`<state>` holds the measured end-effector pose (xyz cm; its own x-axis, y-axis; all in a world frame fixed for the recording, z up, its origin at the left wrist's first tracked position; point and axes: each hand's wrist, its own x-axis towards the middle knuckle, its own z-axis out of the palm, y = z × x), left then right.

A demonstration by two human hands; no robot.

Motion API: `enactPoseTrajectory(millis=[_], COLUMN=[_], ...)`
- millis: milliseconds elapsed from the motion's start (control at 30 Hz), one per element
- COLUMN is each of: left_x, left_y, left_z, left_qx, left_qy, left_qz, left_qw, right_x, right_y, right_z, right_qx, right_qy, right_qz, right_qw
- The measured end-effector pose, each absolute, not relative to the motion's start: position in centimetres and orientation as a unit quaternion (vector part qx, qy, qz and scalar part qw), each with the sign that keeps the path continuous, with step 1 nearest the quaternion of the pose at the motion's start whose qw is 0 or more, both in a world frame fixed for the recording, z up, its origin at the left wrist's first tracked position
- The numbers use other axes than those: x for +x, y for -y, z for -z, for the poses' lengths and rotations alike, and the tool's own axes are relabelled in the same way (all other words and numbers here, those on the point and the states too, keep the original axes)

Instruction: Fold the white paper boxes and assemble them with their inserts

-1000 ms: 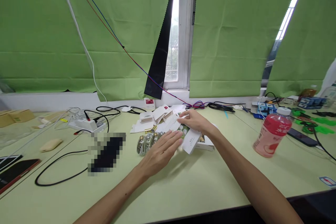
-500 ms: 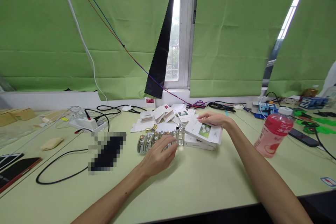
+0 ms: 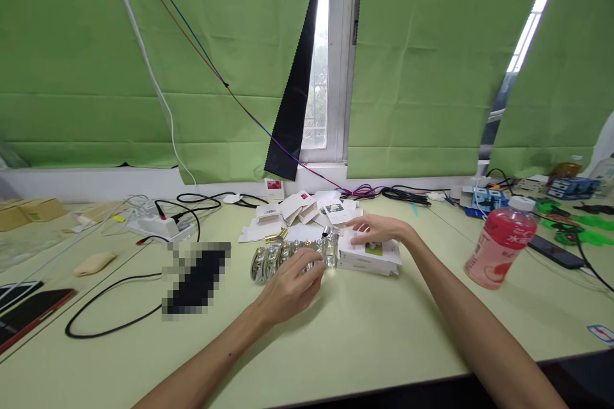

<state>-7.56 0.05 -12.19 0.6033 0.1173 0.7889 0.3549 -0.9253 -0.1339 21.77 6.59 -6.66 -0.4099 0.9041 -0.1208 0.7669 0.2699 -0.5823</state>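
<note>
A row of small clear glass bottles [image 3: 261,263] stands on the table, several with metallic necks. Over the near side of the row rests my left hand [image 3: 290,284], fingers loosely curled beside the bottles and their tips partly hidden. White cartons [image 3: 367,262] lie stacked just right of the row; the top one carries a green and white picture. Above this stack is my right hand [image 3: 377,229], its fingers stretched out and apart over the top carton. Behind the bottles lies a pile of white cartons [image 3: 295,208].
A pink-labelled drink bottle [image 3: 501,243] stands to the right, with a phone [image 3: 555,252] behind it. On the left are a power strip [image 3: 160,225], black cables, a pixelated dark object [image 3: 199,278] and a beige rounded object [image 3: 94,263]. Green blinds [image 3: 441,64] hang behind.
The top carton, earlier tilted in my right hand, now lies flat on the stack. My right hand has let go and shifted left. My left hand has barely moved.
</note>
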Motion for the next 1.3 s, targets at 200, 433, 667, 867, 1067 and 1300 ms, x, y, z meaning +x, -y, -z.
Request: enactPoseTrajectory(millis=[200,433,667,867,1067,1300], left_x=[-7.6,-7.4,-7.2,-7.0,-6.8,-6.8], left_y=[0.0,0.3,0.5,0.8,1.0,1.0], left_z=[12.2,12.0,12.4,12.6,12.7,12.8], left_qx=[-0.887,-0.890,-0.897,-0.905,-0.915,-0.917], left_qy=[0.136,0.130,0.119,0.106,0.094,0.102], left_qz=[0.418,0.415,0.409,0.396,0.374,0.365], left_qw=[0.140,0.136,0.121,0.114,0.120,0.122], right_x=[19.8,18.7,18.6,18.7,17.0,14.5], right_y=[-5.6,-5.5,-5.0,-7.0,-11.1,-12.4], right_z=[6.2,6.6,6.1,5.9,7.2,8.7], right_qx=[-0.513,-0.508,-0.507,-0.521,-0.636,-0.699], right_qy=[0.830,0.840,0.830,0.809,0.732,0.681], right_qz=[-0.217,-0.185,-0.220,-0.201,-0.128,-0.137], right_qw=[0.036,0.050,0.072,0.184,0.210,0.167])
